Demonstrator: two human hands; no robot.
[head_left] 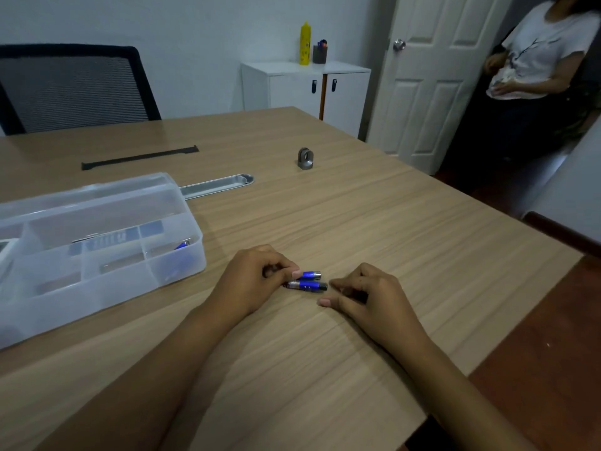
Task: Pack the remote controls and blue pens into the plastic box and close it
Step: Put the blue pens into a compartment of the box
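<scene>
Two short blue pens (307, 281) lie side by side on the wooden table (357, 222), between my hands. My left hand (257, 278) has its fingers curled over their left ends, pinching them. Just right of the pens' tips, my right hand (364, 296) rests on the table with fingers loosely curled and holds nothing. The clear plastic box (97, 242) stands open at the left, divided into compartments; a remote control (100, 244) and something blue (182, 245) show through its walls.
A small grey metal stand (305, 158) sits mid-table, a metal tray (218, 185) behind the box, a black strip (140, 156) further back. A black chair (71, 89), a white cabinet (305, 86) and a person by the door (533, 60) are beyond. The table edge runs at right.
</scene>
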